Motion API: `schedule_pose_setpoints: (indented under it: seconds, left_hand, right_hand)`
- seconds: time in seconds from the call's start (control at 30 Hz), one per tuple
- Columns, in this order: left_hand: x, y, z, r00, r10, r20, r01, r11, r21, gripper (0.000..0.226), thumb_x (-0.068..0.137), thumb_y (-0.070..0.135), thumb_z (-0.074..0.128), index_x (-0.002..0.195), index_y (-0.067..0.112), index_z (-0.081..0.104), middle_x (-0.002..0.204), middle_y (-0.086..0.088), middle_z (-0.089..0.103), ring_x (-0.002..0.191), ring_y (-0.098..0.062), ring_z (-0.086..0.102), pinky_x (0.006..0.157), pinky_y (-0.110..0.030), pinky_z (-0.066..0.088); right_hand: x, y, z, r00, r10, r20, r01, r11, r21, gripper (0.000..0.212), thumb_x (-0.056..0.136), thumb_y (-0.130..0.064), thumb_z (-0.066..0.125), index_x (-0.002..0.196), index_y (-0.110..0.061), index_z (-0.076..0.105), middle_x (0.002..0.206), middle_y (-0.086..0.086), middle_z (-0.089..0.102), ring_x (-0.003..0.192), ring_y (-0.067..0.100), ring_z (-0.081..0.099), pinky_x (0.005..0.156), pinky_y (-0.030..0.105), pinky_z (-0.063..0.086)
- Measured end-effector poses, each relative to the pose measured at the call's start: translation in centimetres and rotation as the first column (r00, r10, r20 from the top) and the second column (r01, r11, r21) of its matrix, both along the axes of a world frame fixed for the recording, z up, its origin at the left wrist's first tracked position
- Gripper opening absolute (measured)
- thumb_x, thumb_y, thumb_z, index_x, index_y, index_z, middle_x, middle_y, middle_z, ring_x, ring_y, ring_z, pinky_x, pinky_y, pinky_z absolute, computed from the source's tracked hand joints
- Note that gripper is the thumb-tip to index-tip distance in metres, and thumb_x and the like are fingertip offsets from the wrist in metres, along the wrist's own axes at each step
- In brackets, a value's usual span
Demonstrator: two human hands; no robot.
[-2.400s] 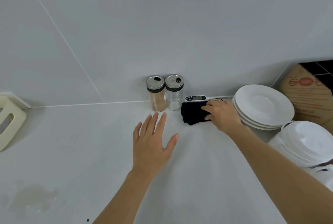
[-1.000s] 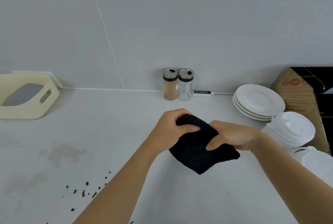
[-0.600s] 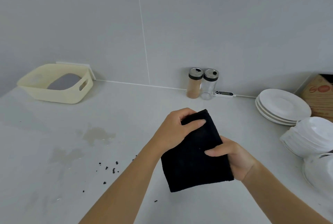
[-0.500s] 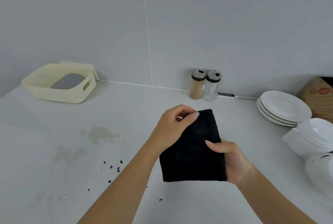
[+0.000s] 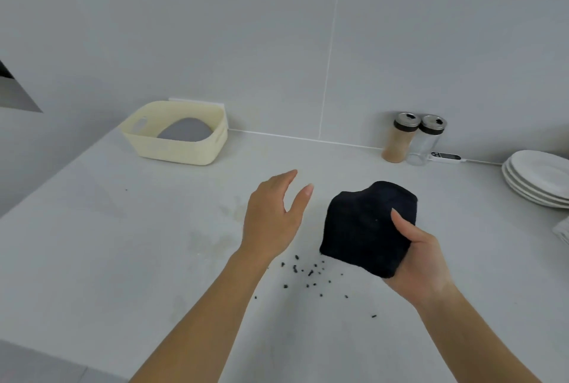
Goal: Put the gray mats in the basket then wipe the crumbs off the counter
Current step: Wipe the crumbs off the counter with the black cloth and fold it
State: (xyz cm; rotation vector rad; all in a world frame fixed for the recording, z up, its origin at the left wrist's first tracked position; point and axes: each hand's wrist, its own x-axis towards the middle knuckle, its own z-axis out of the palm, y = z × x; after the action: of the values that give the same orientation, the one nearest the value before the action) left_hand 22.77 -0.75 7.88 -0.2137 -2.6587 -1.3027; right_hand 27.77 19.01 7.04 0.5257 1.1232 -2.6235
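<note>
Black cloth (image 5: 368,225) gripped by right hand (image 5: 421,262) above tabletop (image 5: 123,244) | left hand (image 5: 272,216) empty, fingers spread, beside cloth | dark crumbs (image 5: 308,273) scattered below both hands | gray mats (image 5: 184,130) inside cream basket (image 5: 177,150) by wall

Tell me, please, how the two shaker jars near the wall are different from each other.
The left jar is filled nearly to the top with tan powder, while the right jar looks clear and empty. The left jar stands farther from the small digital thermometer; the right jar is next to it. Both stand upright, side by side, and have the same shape, a black collar and a metal shaker lid.
</note>
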Motion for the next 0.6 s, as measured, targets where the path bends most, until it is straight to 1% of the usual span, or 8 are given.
schedule_pose_setpoints:
  seconds: [0.1, 0.2, 0.23, 0.33, 0.4, 0.47, 0.53, 0.6]
  left_hand:
    - [0.4, -3.2, -0.7, 0.994, 0.006, -0.111, -0.029, 0.978, -0.205, 0.064, 0.089, 0.059, 0.035, 0.140, 0.022, 0.037, 0.148, 0.003, 0.036, 0.137, -0.012, 0.029, 0.113, -0.028, 0.017]
    - [0.4, -6.3, -1.7, 0.993, 0.042, -0.111, -0.074, 0.950, -0.303, 0.076, 0.081, 0.067, 0.019, 0.143, 0.025, 0.031, 0.152, 0.002, 0.029, 0.141, -0.014, 0.020, 0.115, -0.030, 0.010]
    - [0.3, -7.2, -2.0, 0.993, 0.069, -0.101, -0.097, 0.945, -0.311, 0.076, 0.081, 0.068, 0.019, 0.143, 0.025, 0.031, 0.153, 0.002, 0.028, 0.142, -0.014, 0.019, 0.115, -0.031, 0.010]
    - [0.0, -9.6, -2.7, 0.986, 0.157, -0.053, -0.166, 0.931, -0.326, 0.067, 0.089, 0.061, 0.029, 0.143, 0.021, 0.031, 0.153, -0.001, 0.028, 0.142, -0.016, 0.019, 0.115, -0.034, 0.013]
    - [-0.3, -11.0, -3.4, 0.975, 0.222, -0.033, -0.219, 0.914, -0.340, 0.064, 0.091, 0.057, 0.031, 0.143, 0.020, 0.031, 0.153, -0.002, 0.028, 0.142, -0.017, 0.020, 0.116, -0.035, 0.015]
    - [-0.5, -12.0, -4.1, 0.962, 0.274, -0.010, -0.259, 0.898, -0.356, 0.063, 0.092, 0.056, 0.030, 0.144, 0.019, 0.030, 0.153, -0.002, 0.027, 0.142, -0.018, 0.019, 0.115, -0.036, 0.015]
    - [-0.5, -12.7, -4.9, 0.947, 0.320, 0.021, -0.289, 0.882, -0.373, 0.062, 0.092, 0.054, 0.030, 0.144, 0.020, 0.028, 0.154, -0.002, 0.025, 0.143, -0.017, 0.018, 0.115, -0.036, 0.013]
    - [-0.8, -13.5, -5.7, 0.932, 0.357, 0.058, -0.309, 0.869, -0.386, 0.061, 0.093, 0.052, 0.031, 0.145, 0.021, 0.026, 0.154, -0.001, 0.024, 0.143, -0.017, 0.016, 0.116, -0.036, 0.012]
  right_hand:
    - [-0.2, -1.6, -0.3, 0.998, -0.054, -0.012, 0.054, 0.998, 0.012, 0.032, 0.082, -0.025, 0.052, 0.106, -0.014, 0.071, 0.116, 0.009, 0.068, 0.105, 0.029, 0.065, 0.094, 0.045, 0.045]
    - [-0.8, -2.9, -0.6, 0.995, -0.094, -0.030, 0.094, 0.995, 0.015, 0.029, 0.081, -0.021, 0.053, 0.105, -0.015, 0.069, 0.117, 0.008, 0.068, 0.106, 0.027, 0.065, 0.094, 0.045, 0.045]
    - [-1.2, -3.0, -0.7, 0.993, -0.110, -0.032, 0.111, 0.993, 0.026, 0.029, 0.082, -0.019, 0.053, 0.106, -0.015, 0.068, 0.117, 0.007, 0.067, 0.107, 0.027, 0.064, 0.095, 0.045, 0.044]
    - [-2.6, -2.7, -0.9, 0.988, -0.146, -0.046, 0.149, 0.985, 0.087, 0.035, 0.085, -0.017, 0.052, 0.119, -0.014, 0.060, 0.122, 0.005, 0.065, 0.113, 0.024, 0.061, 0.101, 0.046, 0.041]
    - [-3.9, -2.3, -1.2, 0.986, -0.148, -0.072, 0.159, 0.966, 0.205, 0.031, 0.087, -0.016, 0.052, 0.117, -0.014, 0.059, 0.119, 0.003, 0.065, 0.112, 0.023, 0.060, 0.101, 0.044, 0.041]
    - [-5.5, -1.9, -1.4, 0.988, -0.125, -0.093, 0.152, 0.900, 0.409, 0.021, 0.091, -0.017, 0.051, 0.110, -0.015, 0.060, 0.110, 0.001, 0.064, 0.105, 0.025, 0.059, 0.100, 0.044, 0.042]
    - [-7.3, -1.7, -2.4, 0.994, -0.075, -0.083, 0.110, 0.779, 0.617, 0.025, 0.093, -0.022, 0.051, 0.115, -0.011, 0.055, 0.103, 0.003, 0.057, 0.097, 0.030, 0.057, 0.095, 0.043, 0.043]
    - [-8.7, -2.5, -3.5, 0.999, -0.021, -0.044, 0.047, 0.657, 0.753, 0.034, 0.094, -0.030, 0.050, 0.121, -0.009, 0.051, 0.100, 0.008, 0.052, 0.096, 0.038, 0.055, 0.085, 0.040, 0.040]
